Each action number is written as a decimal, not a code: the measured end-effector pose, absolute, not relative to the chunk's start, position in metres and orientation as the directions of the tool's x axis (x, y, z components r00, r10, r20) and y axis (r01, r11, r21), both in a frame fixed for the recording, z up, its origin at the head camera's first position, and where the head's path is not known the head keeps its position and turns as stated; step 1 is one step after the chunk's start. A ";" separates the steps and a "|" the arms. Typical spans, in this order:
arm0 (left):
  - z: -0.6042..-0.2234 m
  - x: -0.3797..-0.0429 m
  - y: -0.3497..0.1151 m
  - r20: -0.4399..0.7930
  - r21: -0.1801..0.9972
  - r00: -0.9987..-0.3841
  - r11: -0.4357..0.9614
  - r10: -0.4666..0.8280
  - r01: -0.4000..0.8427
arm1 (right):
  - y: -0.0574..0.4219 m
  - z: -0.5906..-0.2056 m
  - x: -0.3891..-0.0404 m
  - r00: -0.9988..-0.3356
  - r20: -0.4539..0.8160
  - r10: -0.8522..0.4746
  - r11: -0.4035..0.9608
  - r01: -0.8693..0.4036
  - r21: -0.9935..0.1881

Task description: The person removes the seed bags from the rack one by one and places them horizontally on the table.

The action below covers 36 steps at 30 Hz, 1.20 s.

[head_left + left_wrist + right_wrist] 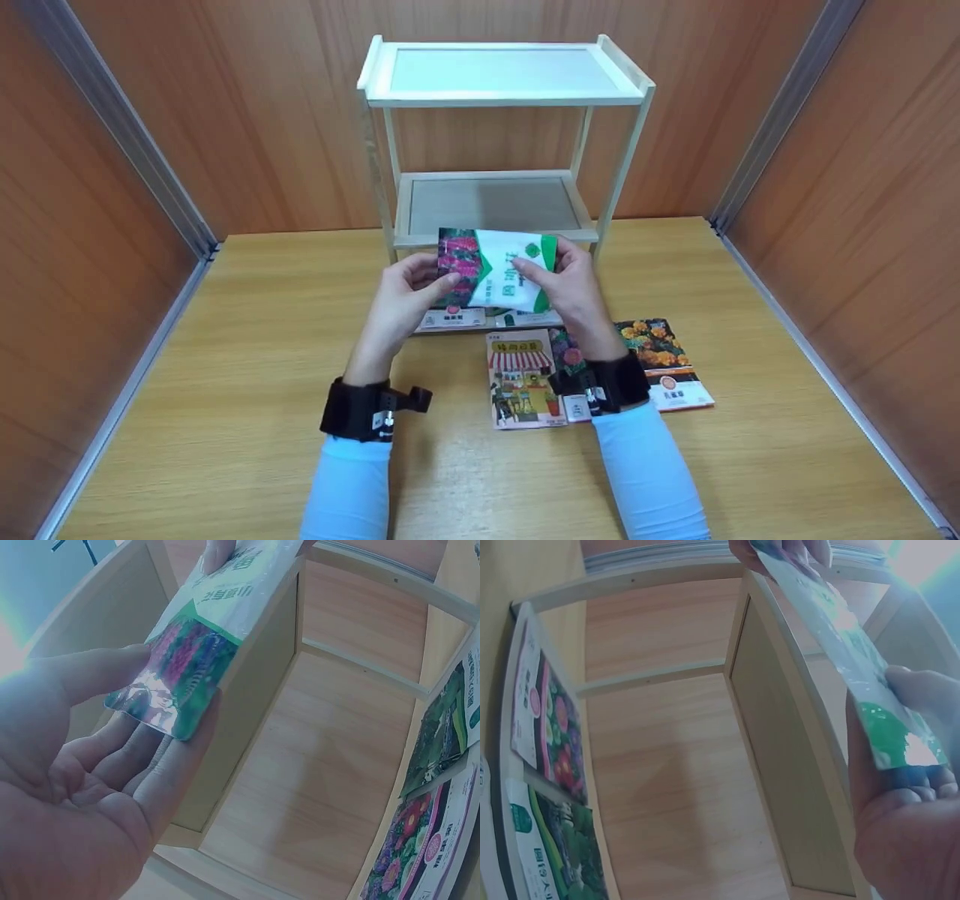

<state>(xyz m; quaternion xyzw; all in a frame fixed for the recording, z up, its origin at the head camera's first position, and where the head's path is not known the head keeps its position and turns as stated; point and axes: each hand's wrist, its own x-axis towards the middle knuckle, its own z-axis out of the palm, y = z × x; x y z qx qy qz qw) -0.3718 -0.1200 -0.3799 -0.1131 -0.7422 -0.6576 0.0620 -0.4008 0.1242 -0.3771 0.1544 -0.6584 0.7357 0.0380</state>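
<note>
Both hands hold up a flower seed packet [499,270], turned sideways, with pink blooms on its left end and white and green on the rest. My left hand [412,296] pinches the flower end, thumb on the front and fingers behind, as the left wrist view shows. At the green-edged end, my right hand [574,289] grips the packet, its thumb lying across the printed face. Below and behind it, a packet with mixed flowers [397,855] and a packet with green leaves [435,735] lie side by side on the low shelf of a pale wooden rack.
The rack's top shelf [495,71] and middle shelf [491,202] stand behind the hands. On the table [247,420] lie a packet with a drawn shopfront [525,382], one with pink flowers [576,407] partly under the right wrist, and one with orange flowers [667,364]. Wooden panels enclose the sides and back.
</note>
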 end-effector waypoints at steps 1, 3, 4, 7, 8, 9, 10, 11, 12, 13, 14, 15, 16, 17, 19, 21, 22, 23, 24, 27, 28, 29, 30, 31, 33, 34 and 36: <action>-0.380 -0.372 -0.120 0.239 0.962 -0.967 0.114 0.087 0.248 | 0.124 -0.377 -0.401 -0.951 0.275 -0.141 -0.133 -0.257 -0.957; -0.380 -0.373 -0.121 0.235 0.962 -0.968 0.119 0.089 0.245 | 0.125 -0.377 -0.401 -0.954 0.270 -0.133 -0.138 -0.252 -0.958; -0.381 -0.373 -0.121 0.234 0.962 -0.968 0.121 0.088 0.244 | 0.125 -0.377 -0.401 -0.954 0.268 -0.132 -0.140 -0.249 -0.958; -0.382 -0.374 -0.121 0.234 0.961 -0.969 0.131 0.085 0.243 | 0.126 -0.377 -0.401 -0.954 0.263 -0.141 -0.140 -0.244 -0.960; -0.382 -0.374 -0.121 0.236 0.960 -0.968 0.137 0.084 0.246 | 0.126 -0.377 -0.402 -0.953 0.265 -0.147 -0.139 -0.246 -0.959; -0.382 -0.374 -0.121 0.241 0.958 -0.967 0.143 0.084 0.251 | 0.127 -0.377 -0.402 -0.951 0.269 -0.151 -0.140 -0.249 -0.958; -0.382 -0.374 -0.122 0.246 0.955 -0.966 0.148 0.085 0.256 | 0.127 -0.376 -0.403 -0.949 0.275 -0.154 -0.139 -0.254 -0.957; -0.382 -0.374 -0.122 0.250 0.954 -0.964 0.151 0.088 0.261 | 0.128 -0.376 -0.404 -0.947 0.281 -0.154 -0.143 -0.260 -0.955; -0.382 -0.373 -0.122 0.254 0.952 -0.963 0.152 0.092 0.266 | 0.130 -0.376 -0.405 -0.945 0.289 -0.153 -0.152 -0.267 -0.952; -0.382 -0.373 -0.122 0.259 0.950 -0.961 0.153 0.097 0.272 | 0.131 -0.376 -0.405 -0.942 0.300 -0.149 -0.161 -0.277 -0.947; -0.382 -0.372 -0.122 0.261 0.949 -0.960 0.152 0.104 0.275 | 0.133 -0.375 -0.406 -0.940 0.311 -0.144 -0.169 -0.286 -0.943; -0.382 -0.372 -0.122 0.262 0.949 -0.959 0.153 0.112 0.277 | 0.135 -0.375 -0.407 -0.936 0.323 -0.142 -0.178 -0.296 -0.938; -0.382 -0.371 -0.122 0.261 0.948 -0.958 0.155 0.119 0.278 | 0.136 -0.375 -0.407 -0.933 0.332 -0.140 -0.184 -0.305 -0.934; -0.382 -0.371 -0.122 0.261 0.947 -0.957 0.159 0.127 0.280 | 0.138 -0.375 -0.407 -0.928 0.343 -0.142 -0.183 -0.316 -0.931; -0.382 -0.370 -0.122 0.260 0.943 -0.955 0.174 0.143 0.283 | 0.142 -0.374 -0.407 -0.921 0.354 -0.161 -0.155 -0.330 -0.931; -0.382 -0.370 -0.122 0.258 0.939 -0.953 0.191 0.157 0.286 | 0.144 -0.374 -0.407 -0.921 0.335 -0.197 -0.124 -0.316 -0.941; -0.382 -0.371 -0.122 0.259 0.937 -0.952 0.198 0.162 0.288 | 0.145 -0.374 -0.407 -0.922 0.321 -0.218 -0.100 -0.306 -0.947; -0.382 -0.371 -0.122 0.259 0.935 -0.951 0.204 0.168 0.291 | 0.146 -0.374 -0.406 -0.922 0.305 -0.238 -0.074 -0.296 -0.952; -0.382 -0.371 -0.122 0.259 0.933 -0.951 0.209 0.171 0.291 | 0.146 -0.374 -0.406 -0.924 0.285 -0.254 -0.050 -0.282 -0.958; -0.383 -0.372 -0.122 0.255 0.934 -0.952 0.211 0.172 0.289 | 0.144 -0.375 -0.406 -0.931 0.249 -0.266 -0.002 -0.258 -0.966; -0.383 -0.371 -0.122 0.254 0.935 -0.953 0.209 0.168 0.286 | 0.144 -0.375 -0.406 -0.933 0.247 -0.262 0.009 -0.259 -0.966; -0.380 -0.369 -0.122 0.251 0.937 -0.953 0.203 0.168 0.283 | 0.143 -0.375 -0.406 -0.935 0.248 -0.253 0.014 -0.260 -0.966; -0.380 -0.369 -0.122 0.245 0.942 -0.955 0.191 0.166 0.275 | 0.142 -0.376 -0.406 -0.937 0.252 -0.244 0.013 -0.263 -0.965; -0.379 -0.369 -0.122 0.239 0.948 -0.957 0.172 0.165 0.266 | 0.141 -0.376 -0.406 -0.937 0.259 -0.233 0.005 -0.268 -0.963; -0.379 -0.369 -0.122 0.234 0.957 -0.960 0.139 0.153 0.256 | 0.140 -0.375 -0.406 -0.937 0.274 -0.216 -0.011 -0.278 -0.961; -0.378 -0.370 -0.121 0.236 0.960 -0.961 0.115 0.145 0.254 | 0.140 -0.375 -0.406 -0.937 0.283 -0.204 -0.020 -0.285 -0.958; -0.381 -0.373 -0.121 0.242 0.966 -0.963 0.057 0.120 0.250 | 0.139 -0.375 -0.405 -0.938 0.297 -0.176 -0.043 -0.294 -0.955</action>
